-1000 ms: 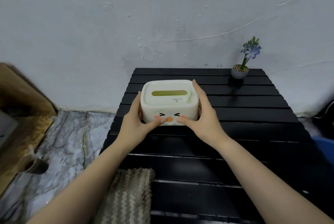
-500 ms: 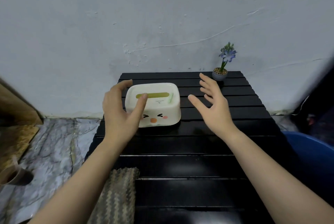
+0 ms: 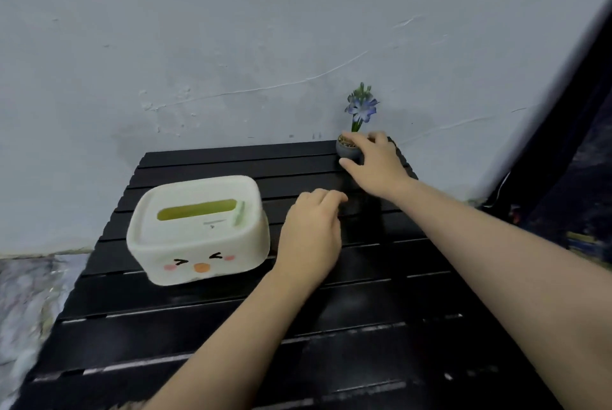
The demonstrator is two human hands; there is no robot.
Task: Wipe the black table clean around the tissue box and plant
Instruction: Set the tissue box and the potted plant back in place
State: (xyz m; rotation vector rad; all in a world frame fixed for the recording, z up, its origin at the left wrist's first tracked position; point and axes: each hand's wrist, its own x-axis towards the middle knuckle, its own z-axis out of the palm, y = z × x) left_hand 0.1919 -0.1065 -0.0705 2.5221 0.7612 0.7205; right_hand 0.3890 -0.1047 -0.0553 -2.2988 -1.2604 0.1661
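A cream tissue box with a cartoon face and a green slot stands on the left half of the black slatted table. A small plant with blue flowers sits in a grey pot at the table's far right corner, by the wall. My right hand is around the pot, thumb on its near side and index finger over its rim. My left hand is just right of the tissue box, low over the table, its fingers loosely curled and holding nothing.
A light wall runs right behind the table. Marble-patterned floor lies to the left. Dark fabric hangs at the right edge. A strip of a knitted cloth shows at the table's near edge.
Both hands let go of the tissue box, which now stands alone. My right hand reached to the far corner and took the plant pot; my left hand shifted to the box's right.
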